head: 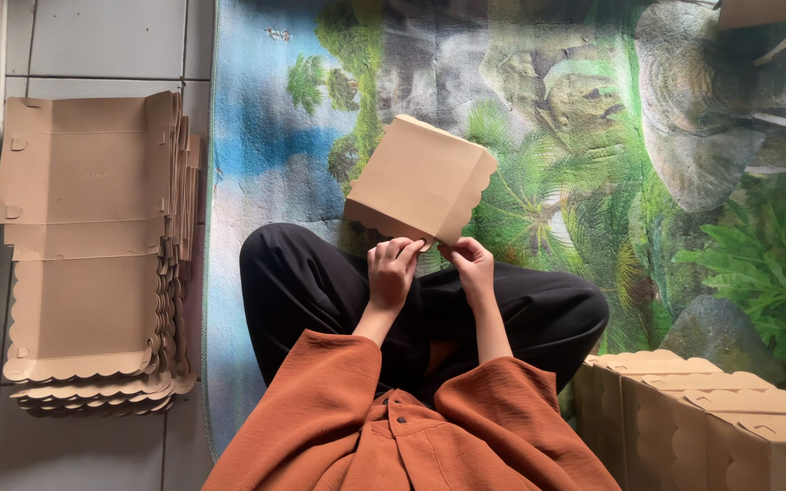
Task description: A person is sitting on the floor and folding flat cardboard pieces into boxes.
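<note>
Both hands are pinched on the near bottom edge of a brown cardboard box (420, 180), so that's the grip right now: left hand (391, 270) has its fingers curled over the scalloped edge, and right hand (472, 264) is clamped on the same edge just beside it, thumbs close together. Neither hand is open or loose. It's a two-handed fingertip hold on the card.

Box is held up in the air in front of the crossed legs, tilted away from the camera, over a rug (256, 136) printed with a jungle and waterfall scene. It looks partly folded up. One scalloped flap shows along the right side and another at the bottom where the fingers are.

Off to the person's left, on the tiled floor (106, 45), there's a stack of flat box blanks (93, 245) with the same scalloped edges, well apart from the hands. To the right, near the knee, a row of finished boxes (711, 418) stands side by side.

My read is that this is the tab-and-flap stage of folding one box into shape. I'd guess the next bit needs the bottom flap pushed in square so the tabs catch, with both hands staying close to the fold
</note>
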